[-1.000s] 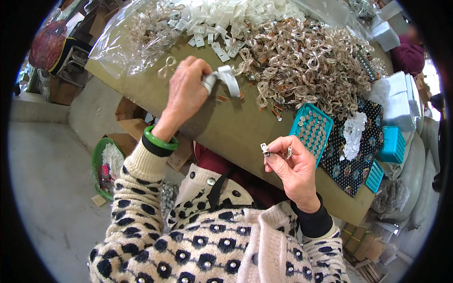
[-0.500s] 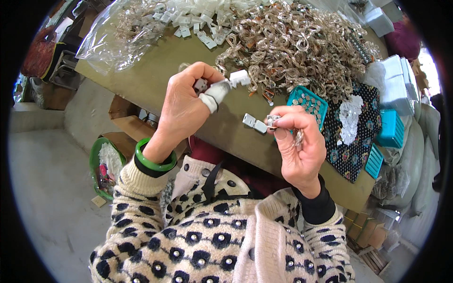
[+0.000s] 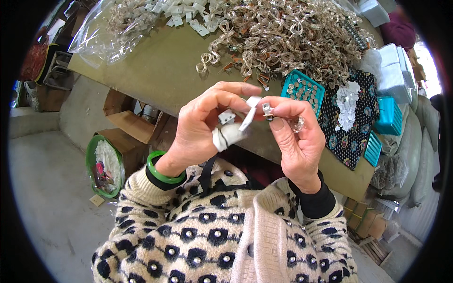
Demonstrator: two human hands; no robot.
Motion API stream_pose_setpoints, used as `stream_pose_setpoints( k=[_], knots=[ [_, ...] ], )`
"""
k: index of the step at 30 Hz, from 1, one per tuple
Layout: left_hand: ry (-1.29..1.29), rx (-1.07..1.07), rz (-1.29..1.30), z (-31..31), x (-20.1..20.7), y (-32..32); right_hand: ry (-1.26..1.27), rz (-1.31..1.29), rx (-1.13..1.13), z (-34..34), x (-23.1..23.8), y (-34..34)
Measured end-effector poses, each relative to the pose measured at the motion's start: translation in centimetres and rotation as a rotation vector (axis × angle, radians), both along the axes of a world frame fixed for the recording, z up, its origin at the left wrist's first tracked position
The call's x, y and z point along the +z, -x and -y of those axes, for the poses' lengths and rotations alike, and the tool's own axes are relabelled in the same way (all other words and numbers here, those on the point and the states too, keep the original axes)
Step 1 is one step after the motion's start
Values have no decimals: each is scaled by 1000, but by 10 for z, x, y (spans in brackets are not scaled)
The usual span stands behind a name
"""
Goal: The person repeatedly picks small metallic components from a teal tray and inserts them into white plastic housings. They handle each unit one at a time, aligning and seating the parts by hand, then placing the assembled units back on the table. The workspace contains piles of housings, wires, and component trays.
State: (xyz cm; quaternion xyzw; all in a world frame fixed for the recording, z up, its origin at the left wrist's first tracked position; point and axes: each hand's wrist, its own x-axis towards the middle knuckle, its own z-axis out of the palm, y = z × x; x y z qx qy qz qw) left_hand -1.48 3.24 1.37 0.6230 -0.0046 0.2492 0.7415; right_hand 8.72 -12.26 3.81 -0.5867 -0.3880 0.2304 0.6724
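We saw the left hand (image 3: 198, 125) curled, its wrapped thumb and fingers holding a blurred white case (image 3: 248, 118), with a second white piece (image 3: 227, 117) inside the curl. The right hand (image 3: 302, 144) pinched a small part (image 3: 267, 109) between thumb and forefinger, a coil of clear wire (image 3: 298, 124) by its bent fingers. We judged the case light, stiff and slick, best gripped by its edges, and the wire soft, easily strained. Beyond, the worktop (image 3: 141, 75) carried a teal tray (image 3: 296, 74), then a heap of coils (image 3: 292, 42)
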Motion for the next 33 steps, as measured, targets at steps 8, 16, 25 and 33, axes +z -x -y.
stream_pose_setpoints(
  k=[8, 16, 25, 33],
  knots=[
    [660, 50, -114, -10, -16, 13, 574, 264, 61, -8, -1, 1],
    [755, -29, -150, -4, -16, 11, 159, -198, -123, -13, -9, -3],
    [790, -144, -99, 12, -29, -3, 84, -379, -160, -2, -1, -4],
    [693, -76, -70, 19, -30, -7, 191, -404, -121, 5, 8, -8]
  ],
)
